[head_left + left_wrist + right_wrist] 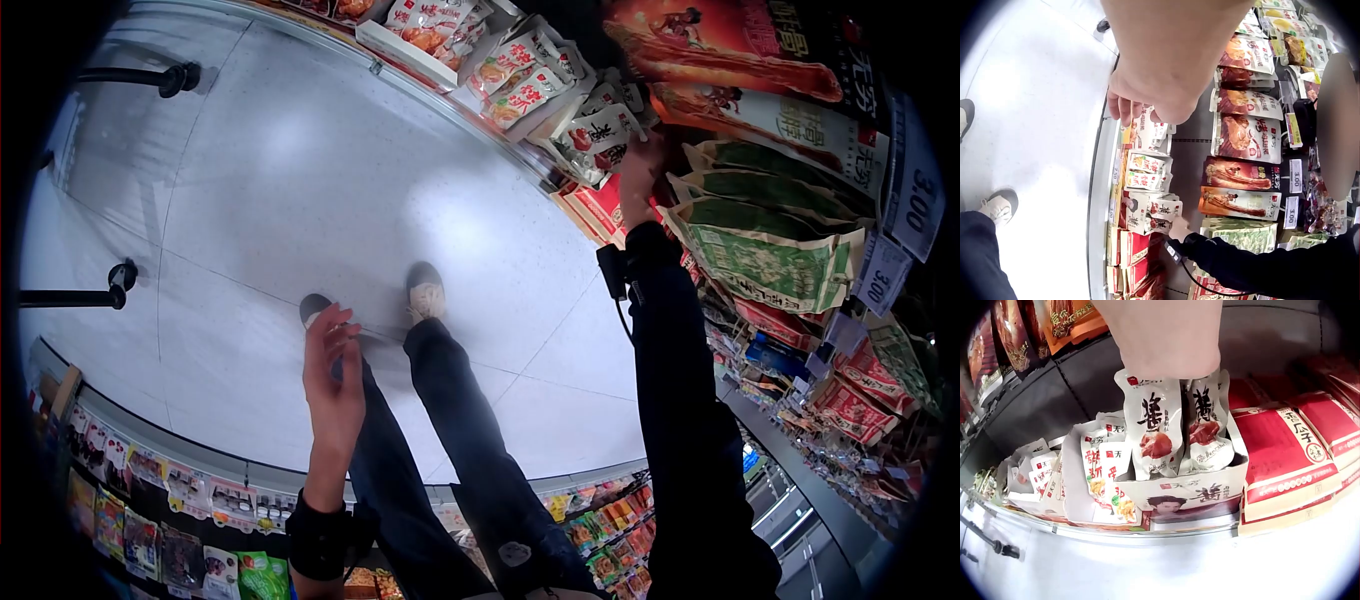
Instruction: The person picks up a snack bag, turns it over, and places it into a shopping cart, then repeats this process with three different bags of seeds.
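Observation:
My right hand (643, 175) is at the top of white snack pouches (592, 138) standing in an open display box on the low shelf. In the right wrist view, the heel of the right hand (1163, 337) overlaps the tops of two white pouches (1152, 428) printed with dark characters and reddish-brown food. Its fingers are hidden behind them, so I cannot tell whether they pinch one. The display box (1194, 500) shows a printed front. My left hand (335, 375) hangs in the air over the floor, fingers loosely bent, holding nothing.
Red seed bags (1288, 450) lie right beside the box, and another box of white pouches (1100, 469) stands on its other side. Green bags (775, 250) and orange packs (735, 50) hang above, near price tags (912, 185). Another stocked shelf (190, 490) lies across the pale floor (270, 210).

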`<move>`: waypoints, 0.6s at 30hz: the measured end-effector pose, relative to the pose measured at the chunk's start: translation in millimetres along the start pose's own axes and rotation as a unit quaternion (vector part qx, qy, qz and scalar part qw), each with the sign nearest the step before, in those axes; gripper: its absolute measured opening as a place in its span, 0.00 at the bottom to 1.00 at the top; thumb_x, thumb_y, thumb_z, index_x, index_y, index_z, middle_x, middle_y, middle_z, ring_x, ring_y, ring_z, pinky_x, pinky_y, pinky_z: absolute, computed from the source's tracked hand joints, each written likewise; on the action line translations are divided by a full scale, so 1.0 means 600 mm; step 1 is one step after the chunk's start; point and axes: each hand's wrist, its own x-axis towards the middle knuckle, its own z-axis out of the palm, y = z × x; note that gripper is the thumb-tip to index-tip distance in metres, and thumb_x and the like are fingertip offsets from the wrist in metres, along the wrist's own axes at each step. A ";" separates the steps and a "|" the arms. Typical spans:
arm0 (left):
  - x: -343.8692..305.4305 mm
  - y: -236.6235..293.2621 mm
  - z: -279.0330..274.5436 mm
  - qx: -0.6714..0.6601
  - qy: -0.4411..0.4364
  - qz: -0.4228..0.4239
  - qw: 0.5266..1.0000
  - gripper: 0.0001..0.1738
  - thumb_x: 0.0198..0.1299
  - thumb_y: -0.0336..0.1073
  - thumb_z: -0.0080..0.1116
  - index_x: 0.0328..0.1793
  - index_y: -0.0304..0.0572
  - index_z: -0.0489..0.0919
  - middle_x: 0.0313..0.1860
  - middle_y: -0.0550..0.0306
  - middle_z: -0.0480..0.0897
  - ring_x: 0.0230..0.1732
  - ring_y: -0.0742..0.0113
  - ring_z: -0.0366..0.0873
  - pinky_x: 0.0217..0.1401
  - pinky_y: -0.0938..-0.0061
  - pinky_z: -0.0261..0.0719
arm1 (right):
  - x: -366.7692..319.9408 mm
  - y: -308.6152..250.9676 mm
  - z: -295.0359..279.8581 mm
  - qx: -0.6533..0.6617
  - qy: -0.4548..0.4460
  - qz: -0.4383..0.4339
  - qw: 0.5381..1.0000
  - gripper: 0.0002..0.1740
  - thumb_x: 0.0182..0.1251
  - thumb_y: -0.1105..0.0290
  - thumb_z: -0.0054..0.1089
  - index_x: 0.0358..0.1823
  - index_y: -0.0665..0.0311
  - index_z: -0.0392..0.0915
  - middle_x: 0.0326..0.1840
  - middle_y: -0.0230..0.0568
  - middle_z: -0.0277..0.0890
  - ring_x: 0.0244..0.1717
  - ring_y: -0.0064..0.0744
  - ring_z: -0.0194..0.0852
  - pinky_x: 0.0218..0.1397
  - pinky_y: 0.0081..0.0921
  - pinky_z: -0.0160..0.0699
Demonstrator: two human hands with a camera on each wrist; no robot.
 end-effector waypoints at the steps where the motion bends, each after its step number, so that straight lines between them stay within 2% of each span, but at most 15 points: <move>1: -0.001 0.004 0.001 0.000 0.000 0.001 1.000 0.21 0.57 0.25 0.41 0.59 0.38 0.63 0.50 0.52 0.72 0.48 0.66 0.72 0.54 0.74 0.66 | -0.013 -0.013 0.002 0.043 0.025 0.031 0.998 0.11 0.55 0.73 0.54 0.40 0.65 0.69 0.35 0.39 0.73 0.36 0.31 0.70 0.39 0.24 0.68; 3: -0.003 0.015 0.004 -0.002 -0.004 -0.001 1.000 0.20 0.57 0.24 0.41 0.59 0.38 0.63 0.50 0.52 0.72 0.49 0.66 0.72 0.54 0.74 0.66 | -0.040 -0.035 0.003 0.129 0.075 0.094 0.984 0.08 0.56 0.74 0.53 0.38 0.63 0.69 0.33 0.34 0.71 0.35 0.28 0.68 0.36 0.24 0.67; 5: -0.007 0.027 0.003 -0.004 -0.007 -0.003 1.000 0.20 0.57 0.24 0.41 0.58 0.38 0.64 0.50 0.52 0.72 0.49 0.66 0.72 0.54 0.74 0.66 | -0.061 -0.052 -0.007 0.226 0.118 0.150 0.955 0.11 0.57 0.75 0.51 0.42 0.63 0.68 0.39 0.36 0.70 0.38 0.28 0.68 0.39 0.25 0.67; 7: -0.012 0.039 0.002 -0.010 -0.009 -0.006 1.000 0.20 0.57 0.24 0.41 0.58 0.38 0.64 0.50 0.53 0.72 0.49 0.66 0.72 0.53 0.74 0.66 | -0.077 -0.071 -0.021 0.320 0.160 0.203 0.912 0.13 0.58 0.76 0.49 0.46 0.62 0.66 0.44 0.37 0.68 0.41 0.29 0.67 0.42 0.25 0.67; 10: -0.020 0.051 -0.001 -0.010 -0.017 0.000 1.000 0.20 0.55 0.21 0.41 0.56 0.38 0.64 0.49 0.52 0.72 0.48 0.66 0.72 0.48 0.76 0.68 | -0.101 -0.115 -0.047 0.451 0.218 0.277 0.820 0.18 0.60 0.78 0.46 0.52 0.61 0.64 0.51 0.39 0.66 0.45 0.29 0.67 0.46 0.26 0.68; 11: -0.022 0.053 -0.002 -0.010 -0.017 0.001 1.000 0.20 0.55 0.21 0.41 0.56 0.38 0.64 0.49 0.52 0.72 0.48 0.66 0.72 0.48 0.77 0.68 | -0.113 -0.137 -0.054 0.427 0.217 0.277 0.833 0.19 0.59 0.78 0.46 0.54 0.60 0.62 0.52 0.38 0.65 0.47 0.31 0.67 0.47 0.28 0.70; 14: -0.032 0.055 -0.005 -0.008 -0.019 0.002 1.000 0.19 0.55 0.21 0.42 0.55 0.37 0.65 0.48 0.52 0.72 0.48 0.66 0.72 0.47 0.77 0.69 | -0.151 -0.169 -0.076 0.432 0.220 0.330 0.810 0.14 0.61 0.76 0.45 0.48 0.58 0.64 0.50 0.37 0.66 0.46 0.30 0.67 0.45 0.29 0.71; 15: -0.035 0.057 -0.005 -0.006 -0.018 0.002 1.000 0.19 0.55 0.21 0.42 0.55 0.37 0.65 0.48 0.52 0.72 0.48 0.66 0.72 0.47 0.77 0.69 | -0.172 -0.183 -0.084 0.445 0.192 0.353 0.801 0.05 0.61 0.75 0.44 0.39 0.60 0.65 0.45 0.34 0.68 0.43 0.28 0.68 0.44 0.29 0.72; 16: -0.039 0.059 -0.007 -0.003 -0.017 0.001 1.000 0.19 0.55 0.21 0.42 0.55 0.37 0.65 0.48 0.52 0.73 0.48 0.66 0.72 0.47 0.77 0.69 | -0.194 -0.194 -0.084 0.467 0.173 0.369 0.785 0.02 0.61 0.74 0.45 0.32 0.60 0.63 0.40 0.32 0.70 0.40 0.26 0.69 0.44 0.28 0.72; 18: -0.048 0.070 -0.008 -0.012 -0.021 -0.001 1.000 0.18 0.55 0.22 0.43 0.54 0.37 0.66 0.47 0.53 0.73 0.47 0.66 0.72 0.47 0.77 0.68 | -0.241 -0.226 -0.081 0.470 0.143 0.405 0.771 0.02 0.62 0.72 0.46 0.34 0.58 0.64 0.36 0.31 0.71 0.39 0.24 0.69 0.44 0.27 0.70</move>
